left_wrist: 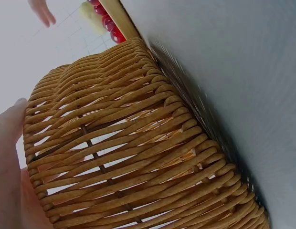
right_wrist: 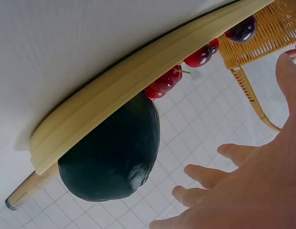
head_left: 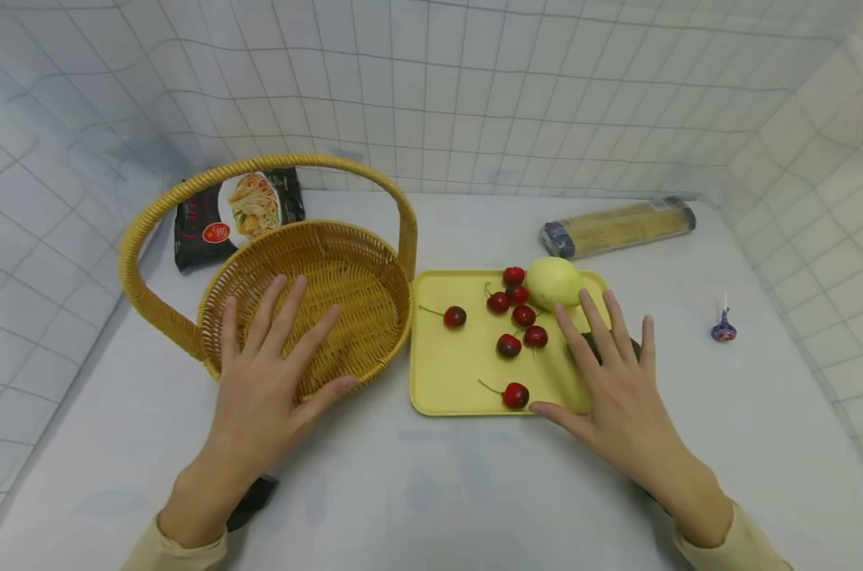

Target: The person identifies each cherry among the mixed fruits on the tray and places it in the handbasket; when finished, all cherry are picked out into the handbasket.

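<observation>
My left hand [head_left: 256, 388] is spread over the near side of a woven basket [head_left: 374, 317] with a tall arched handle [head_left: 310, 161]; the basket has nothing in it. In the left wrist view, the basket's woven side [left_wrist: 114, 138] fills the middle, with that hand at the left edge. Fingers spread, my right hand [head_left: 620, 388] hovers over the right side of a yellow tray [head_left: 446, 373]. Several red cherries [head_left: 508, 345] and a yellow-green oval fruit [head_left: 553, 282] lie on the tray. Under the right fingers is a dark green, rounded object [right_wrist: 112, 148], mostly hidden in the head view.
Behind the basket lies a black noodle packet [head_left: 239, 210]. A clear pack of dry noodles [head_left: 620, 228] sits behind the tray. Farther right is a purple-wrapped lollipop [head_left: 724, 327]. White grid-patterned sheeting [head_left: 467, 103] rises at the back and sides of the white table [head_left: 431, 492].
</observation>
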Motion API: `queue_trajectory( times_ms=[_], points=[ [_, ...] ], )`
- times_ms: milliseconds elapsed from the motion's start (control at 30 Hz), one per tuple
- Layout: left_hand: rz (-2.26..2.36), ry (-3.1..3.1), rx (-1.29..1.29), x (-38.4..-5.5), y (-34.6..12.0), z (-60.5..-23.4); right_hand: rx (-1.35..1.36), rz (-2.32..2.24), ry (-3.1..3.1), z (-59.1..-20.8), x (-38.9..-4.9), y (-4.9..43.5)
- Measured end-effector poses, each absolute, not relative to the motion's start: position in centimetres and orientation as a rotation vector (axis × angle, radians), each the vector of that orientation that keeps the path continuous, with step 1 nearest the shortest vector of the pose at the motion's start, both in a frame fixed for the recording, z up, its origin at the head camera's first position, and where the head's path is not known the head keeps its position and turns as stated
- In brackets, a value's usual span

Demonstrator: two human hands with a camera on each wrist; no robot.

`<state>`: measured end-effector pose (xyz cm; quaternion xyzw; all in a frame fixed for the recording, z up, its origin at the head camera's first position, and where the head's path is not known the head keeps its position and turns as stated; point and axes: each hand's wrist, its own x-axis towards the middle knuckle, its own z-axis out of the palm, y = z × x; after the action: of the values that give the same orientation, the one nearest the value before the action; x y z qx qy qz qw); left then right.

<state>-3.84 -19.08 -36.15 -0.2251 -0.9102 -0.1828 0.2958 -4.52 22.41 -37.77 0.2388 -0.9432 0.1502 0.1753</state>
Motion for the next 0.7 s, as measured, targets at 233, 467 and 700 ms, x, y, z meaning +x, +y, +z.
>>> queue_trajectory(
  times_ms=[233, 467, 700],
  points=[
    [-0.768, -2.053, -0.63, -3.9, -18.3, -35.0, 0.715, 0.449, -2.656, -37.6, -4.5, 22.4],
    [-0.903, -1.524, -0.492, -4.2, -17.0, -33.3, 0.772, 0.489, -2.622, -37.6, -4.3, 22.0],
    [-0.887, -1.29, -0.138, -4.0, -17.1, -31.0, 0.79, 0.494, -2.606, -37.5, -4.3, 22.0]
  ],
)
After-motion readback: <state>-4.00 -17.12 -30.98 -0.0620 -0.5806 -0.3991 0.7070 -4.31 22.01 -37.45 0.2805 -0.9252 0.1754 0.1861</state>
